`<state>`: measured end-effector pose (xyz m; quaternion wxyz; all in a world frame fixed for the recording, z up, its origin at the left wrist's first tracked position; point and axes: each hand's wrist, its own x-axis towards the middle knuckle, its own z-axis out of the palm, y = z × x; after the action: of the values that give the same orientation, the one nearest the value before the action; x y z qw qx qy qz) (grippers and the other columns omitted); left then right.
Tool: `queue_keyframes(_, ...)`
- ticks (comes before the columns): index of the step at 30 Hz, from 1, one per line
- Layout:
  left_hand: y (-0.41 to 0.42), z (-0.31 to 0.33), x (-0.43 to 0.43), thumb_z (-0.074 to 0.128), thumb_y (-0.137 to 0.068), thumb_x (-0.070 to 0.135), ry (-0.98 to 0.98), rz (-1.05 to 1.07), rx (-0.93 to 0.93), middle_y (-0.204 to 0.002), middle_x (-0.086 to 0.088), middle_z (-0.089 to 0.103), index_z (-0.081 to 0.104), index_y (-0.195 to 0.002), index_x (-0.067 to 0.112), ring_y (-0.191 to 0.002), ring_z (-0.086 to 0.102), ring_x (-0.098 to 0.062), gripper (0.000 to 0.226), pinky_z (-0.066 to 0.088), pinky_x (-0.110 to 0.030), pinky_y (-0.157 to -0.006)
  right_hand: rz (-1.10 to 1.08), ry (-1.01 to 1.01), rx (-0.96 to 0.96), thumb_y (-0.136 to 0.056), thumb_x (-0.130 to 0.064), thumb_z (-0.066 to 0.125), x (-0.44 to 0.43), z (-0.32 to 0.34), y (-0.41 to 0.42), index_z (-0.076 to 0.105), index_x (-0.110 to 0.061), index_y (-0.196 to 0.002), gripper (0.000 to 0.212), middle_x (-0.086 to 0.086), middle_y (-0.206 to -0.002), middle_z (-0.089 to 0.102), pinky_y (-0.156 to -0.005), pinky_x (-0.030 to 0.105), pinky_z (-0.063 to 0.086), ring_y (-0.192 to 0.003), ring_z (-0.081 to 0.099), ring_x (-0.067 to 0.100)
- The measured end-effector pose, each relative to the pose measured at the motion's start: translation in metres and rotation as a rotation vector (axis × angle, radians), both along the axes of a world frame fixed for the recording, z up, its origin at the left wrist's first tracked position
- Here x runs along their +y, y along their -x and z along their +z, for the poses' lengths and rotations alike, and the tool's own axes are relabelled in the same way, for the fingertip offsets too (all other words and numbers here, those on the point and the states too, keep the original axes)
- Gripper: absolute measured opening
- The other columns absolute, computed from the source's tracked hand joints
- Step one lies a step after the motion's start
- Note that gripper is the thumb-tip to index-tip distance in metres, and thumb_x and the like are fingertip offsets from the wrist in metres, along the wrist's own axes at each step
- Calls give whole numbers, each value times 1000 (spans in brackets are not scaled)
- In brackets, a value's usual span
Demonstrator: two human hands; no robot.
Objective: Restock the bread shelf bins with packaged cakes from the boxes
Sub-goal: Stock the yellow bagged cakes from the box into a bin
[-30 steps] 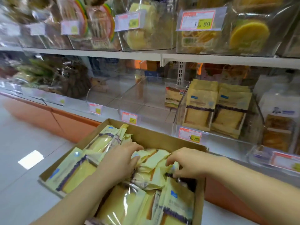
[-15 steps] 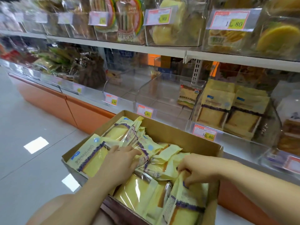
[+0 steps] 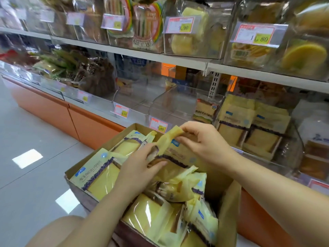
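Right hand pinches yellow cake pack, purple band.

The box runs off the bottom edge; print on the cake packet is unreadably blurred.

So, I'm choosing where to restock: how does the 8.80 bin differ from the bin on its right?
The 8.80 bin holds one pack, far back; the right-hand bin holds several yellow packs standing upright. The 8.80 bin's floor is mostly bare; the right-hand bin's looks covered. Both are clear plastic, side by side.
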<state>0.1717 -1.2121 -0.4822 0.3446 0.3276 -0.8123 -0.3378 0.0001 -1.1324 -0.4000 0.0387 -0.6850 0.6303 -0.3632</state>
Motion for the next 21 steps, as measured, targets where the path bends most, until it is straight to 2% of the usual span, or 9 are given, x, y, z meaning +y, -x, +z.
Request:
queue_keyframes(3, -10, 0, -5, 76, -77, 31, 46, 154, 101, -85, 16, 66, 60, -92, 28, -82, 61, -2, 22, 50, -31, -71, -98, 44, -17, -88, -14, 65, -5, -10, 7, 66, -17, -107, 20, -9, -98, 64, -83, 17, 46, -91, 57, 3)
queue_keyframes(5, -16, 3, -6, 76, -78, 31, 36, 229, 134, -85, 19, 65, 59, -92, 33, -82, 60, 3, 22, 47, -23, -67, -177, -29, -33, -88, -13, 63, -5, -22, 15, 60, -20, -118, 31, -8, -103, 63, -86, 20, 47, -94, 58, 6)
queue_keyframes(7, -20, 3, -9, 75, -79, 32, 37, 294, 158, -87, 24, 65, 60, -97, 37, -84, 59, 6, 24, 44, -17, -65, -218, -209, 16, -89, -11, 61, -5, -41, 21, 57, -22, -122, 35, -6, -106, 63, -87, 21, 47, -98, 59, 8)
queue_keyframes(9, -21, 5, -11, 74, -80, 33, 17, 336, 189, -86, 28, 64, 59, -100, 40, -85, 58, 8, 26, 41, -13, -64, -191, -482, 202, -88, -14, 61, -5, -64, 25, 58, -25, -122, 36, -6, -116, 60, -89, 22, 46, -105, 57, 10)
queue_keyframes(11, -23, 5, -11, 72, -82, 34, 7, 362, 182, -85, 29, 62, 57, -101, 41, -84, 57, 11, 25, 37, -8, -62, -137, -726, 316, -85, -13, 60, -7, -85, 22, 54, -33, -127, 46, -8, -125, 51, -92, 29, 47, -114, 52, 13)
queue_keyframes(13, -25, 6, -10, 71, -82, 35, 4, 371, 172, -85, 28, 62, 58, -102, 40, -84, 56, 12, 25, 37, -8, -61, -139, -837, 334, -83, -13, 58, -10, -94, 15, 47, -36, -132, 55, -9, -130, 45, -91, 32, 48, -117, 49, 16)
queue_keyframes(17, -27, 4, -10, 70, -83, 37, -5, 375, 141, -87, 26, 62, 58, -104, 40, -86, 54, 13, 24, 37, -12, -61, -159, -798, 338, -83, -20, 62, -16, -97, 13, 49, -35, -131, 52, -9, -131, 49, -89, 31, 49, -115, 52, 17)
queue_keyframes(21, -27, 6, -7, 70, -83, 35, -12, 374, 155, -86, 29, 61, 57, -102, 43, -86, 54, 15, 25, 36, -8, -60, -199, -687, 351, -90, -19, 53, -14, -96, 19, 66, -27, -111, 26, -5, -119, 60, -89, 33, 49, -108, 56, 18)
